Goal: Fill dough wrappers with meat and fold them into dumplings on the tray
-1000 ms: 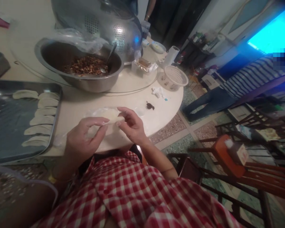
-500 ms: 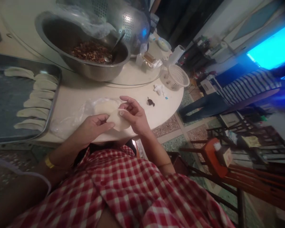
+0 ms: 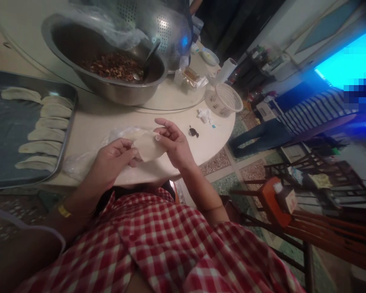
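Note:
A thin, pale dumpling wrapper (image 3: 149, 147) is stretched between my two hands above the table's near edge. My left hand (image 3: 117, 156) pinches its left side between thumb and fingers. On the opposite side, my right hand (image 3: 173, 142) grips the wrapper with the thumb on top, its other fingers partly raised. Behind and under the wrapper lies a clear plastic bag (image 3: 106, 138). Beyond it stands a large metal bowl (image 3: 122, 91) of dark chopped filling (image 3: 116, 67), with a spoon (image 3: 151, 53) leaning inside.
On the left, a metal tray (image 3: 6, 140) carries several folded dumplings (image 3: 45, 134). A perforated metal colander (image 3: 171, 30) rises behind the bowl. A white plastic basket (image 3: 227, 99) and crumpled tissue (image 3: 203, 115) are at the right. A person in a striped top (image 3: 317, 106) stands farther off, near wooden chairs (image 3: 277, 203).
The wrapper is pulled wider and looks less round. My left hand has shifted a little left, and my right hand slightly right.

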Demonstrator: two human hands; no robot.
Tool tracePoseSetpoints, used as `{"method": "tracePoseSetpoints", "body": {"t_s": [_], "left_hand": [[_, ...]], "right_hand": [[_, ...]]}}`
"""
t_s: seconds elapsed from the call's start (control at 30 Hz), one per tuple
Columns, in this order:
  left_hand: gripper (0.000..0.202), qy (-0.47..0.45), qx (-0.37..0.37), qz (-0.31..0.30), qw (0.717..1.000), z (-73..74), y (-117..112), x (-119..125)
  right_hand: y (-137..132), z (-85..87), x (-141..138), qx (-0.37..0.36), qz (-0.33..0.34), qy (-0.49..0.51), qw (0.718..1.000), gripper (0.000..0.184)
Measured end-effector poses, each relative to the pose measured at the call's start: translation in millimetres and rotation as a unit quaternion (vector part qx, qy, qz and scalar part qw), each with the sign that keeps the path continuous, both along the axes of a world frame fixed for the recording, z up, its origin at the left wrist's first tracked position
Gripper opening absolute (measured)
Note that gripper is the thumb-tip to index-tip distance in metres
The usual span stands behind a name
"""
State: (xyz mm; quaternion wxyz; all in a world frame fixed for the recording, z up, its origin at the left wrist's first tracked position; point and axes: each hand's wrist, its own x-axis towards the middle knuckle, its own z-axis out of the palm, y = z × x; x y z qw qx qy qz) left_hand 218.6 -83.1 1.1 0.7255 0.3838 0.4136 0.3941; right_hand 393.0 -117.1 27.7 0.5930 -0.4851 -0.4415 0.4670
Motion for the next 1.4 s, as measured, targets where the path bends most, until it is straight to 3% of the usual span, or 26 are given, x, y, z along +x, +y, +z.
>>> {"method": "tracePoseSetpoints", "body": {"t_s": [0.1, 0.2, 0.27, 0.33, 0.47, 0.53, 0.63, 0.77, 0.9, 0.97, 1.07, 1.13, 1.23, 1.3, 1.4], "left_hand": [[0.016, -0.065, -0.028, 0.018, 0.997, 5.5, 2, 7], [0.006, -0.123, -0.077, -0.009, 0.989, 15.2, 1, 10], [0.014, -0.141, -0.110, -0.034, 0.983, 18.7, 1, 9], [0.019, -0.152, -0.136, -0.045, 0.978, 19.3, 1, 6], [0.026, -0.184, -0.162, -0.025, 0.969, 23.9, -4, -2], [0.036, -0.219, -0.184, -0.003, 0.958, 31.2, -9, -3], [0.046, -0.254, -0.190, 0.022, 0.948, 42.7, -15, -3], [0.054, -0.244, -0.183, 0.016, 0.952, 48.1, -17, -1], [0.057, -0.230, -0.202, -0.026, 0.951, 45.1, -20, 2], [0.059, -0.225, -0.211, -0.041, 0.950, 41.3, -20, 3], [0.062, -0.207, -0.191, -0.065, 0.957, 31.8, -14, 3], [0.062, -0.192, -0.178, -0.075, 0.962, 24.0, -7, 3], [0.066, -0.180, -0.194, -0.102, 0.959, 14.1, 0, 6], [0.065, -0.179, -0.213, -0.120, 0.953, 10.3, 0, 9], [0.051, -0.211, -0.208, -0.106, 0.949, 10.5, -5, 12]], "right_hand": [[-8, 2.1, -15, 0.115, -0.018, -0.201, 0.973, 0.035], [-16, -7.9, -32, 0.198, 0.058, -0.399, 0.893, 0.029], [-20, -20.1, -41, 0.218, 0.136, -0.478, 0.840, 0.026], [-25, -32.9, -48, 0.262, 0.159, -0.520, 0.798, 0.028], [-37, -50.5, -49, 0.448, 0.061, -0.531, 0.716, 0.028], [-46, -55.3, -43, 0.487, 0.045, -0.525, 0.697, 0.024], [-61, -61.6, -29, 0.444, 0.070, -0.507, 0.735, 0.022], [-68, -70.9, -16, 0.353, 0.039, -0.510, 0.783, 0.027], [-57, -71.4, -16, 0.232, 0.105, -0.505, 0.825, 0.029], [-51, -62.1, -18, 0.238, 0.121, -0.478, 0.837, 0.027], [-50, -32.7, -19, 0.244, 0.093, -0.416, 0.871, 0.031], [-48, -8.3, -19, 0.210, 0.091, -0.347, 0.909, 0.034], [-36, 17.5, -17, 0.076, 0.179, -0.212, 0.958, 0.038], [-20, 21.9, -13, 0.011, 0.212, -0.171, 0.962, 0.040], [3, 16.1, -4, -0.053, 0.179, -0.202, 0.961, 0.043]]}}
